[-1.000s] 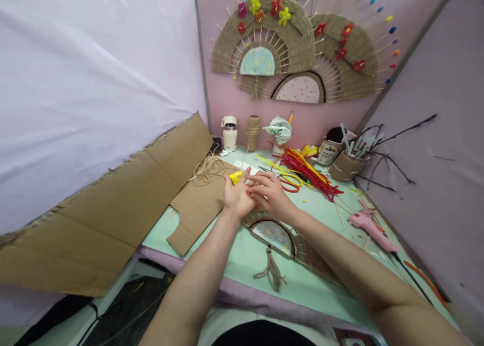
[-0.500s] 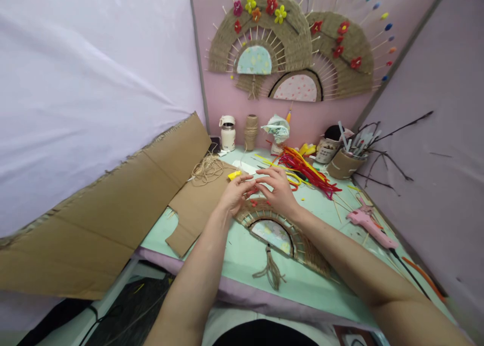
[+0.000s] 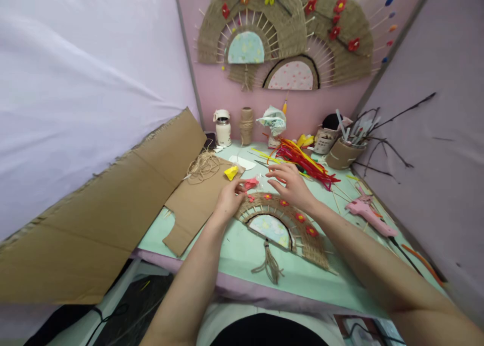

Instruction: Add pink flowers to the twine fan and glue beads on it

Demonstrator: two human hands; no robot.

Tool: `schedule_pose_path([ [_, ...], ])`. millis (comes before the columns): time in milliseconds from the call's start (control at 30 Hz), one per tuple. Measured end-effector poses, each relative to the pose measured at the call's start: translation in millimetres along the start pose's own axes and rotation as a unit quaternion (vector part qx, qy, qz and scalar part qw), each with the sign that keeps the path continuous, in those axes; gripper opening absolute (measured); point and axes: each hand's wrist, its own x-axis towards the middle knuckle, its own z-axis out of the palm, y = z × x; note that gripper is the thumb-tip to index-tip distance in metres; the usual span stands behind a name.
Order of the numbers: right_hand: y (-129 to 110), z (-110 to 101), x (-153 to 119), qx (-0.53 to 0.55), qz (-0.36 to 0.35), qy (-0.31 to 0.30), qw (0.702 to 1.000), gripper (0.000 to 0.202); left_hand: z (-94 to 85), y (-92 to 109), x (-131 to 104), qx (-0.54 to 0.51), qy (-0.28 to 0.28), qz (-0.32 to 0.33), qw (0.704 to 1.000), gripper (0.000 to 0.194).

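A woven twine fan (image 3: pixel 302 235) lies on the mint-green table, with several small red flowers along its band and a twine tassel (image 3: pixel 269 263) below. My left hand (image 3: pixel 230 197) is at the fan's upper left end, its fingers closed on a piece of red-pink material (image 3: pixel 251 184). A bit of clear plastic shows just right of that piece. My right hand (image 3: pixel 289 184) hovers above the fan's upper edge, fingers spread and holding nothing. Behind its fingertips lie scissors (image 3: pixel 261 163), partly hidden.
Cardboard (image 3: pixel 200 199) and loose twine (image 3: pixel 204 167) lie left. Red and yellow pipe cleaners (image 3: pixel 308 164) are behind my right hand. A pink glue gun (image 3: pixel 370 217) lies right, below a pot with branches (image 3: pixel 344 154). Large cardboard (image 3: pixel 94 215) leans at far left.
My hands have moved apart. The right hand has shifted right and opened, uncovering the fan's flowers; the red-pink piece now shows at my left fingers. The view has shifted slightly.
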Motion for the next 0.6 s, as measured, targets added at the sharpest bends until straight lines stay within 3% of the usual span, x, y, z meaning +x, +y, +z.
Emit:
schedule_pose_path([
  [167, 11.4, -1.5, -17.2, 0.005, 0.031, -0.013, 0.999, 0.015, 5.4, 1.9, -1.6, 0.039, -0.004, 0.027, 0.999, 0.048],
  [333, 22.7, 4.3, -17.3, 0.007, 0.039, -0.011, 0.999, 0.013, 9.0, 5.6, 0.4, -0.049, 0.023, 0.025, 0.998, 0.045],
  [433, 34.2, 8.6, -9.1, 0.008, 0.055, -0.017, 0.998, 0.013, 7.1, 10.6, 5.0, -0.193, 0.05, -0.068, 0.978, 0.029],
  [533, 45.2, 17.0, 5.0, 0.015, 0.079, -0.056, 0.995, 0.013, 2.5, 18.0, 14.6, -0.351, 0.049, -0.184, 0.917, 0.012],
  [600, 50.4, 25.6, 14.4, 0.026, 0.09, -0.091, 0.991, 0.013, 1.0, 22.6, 23.1, -0.414, 0.024, -0.235, 0.879, 0.011],
])
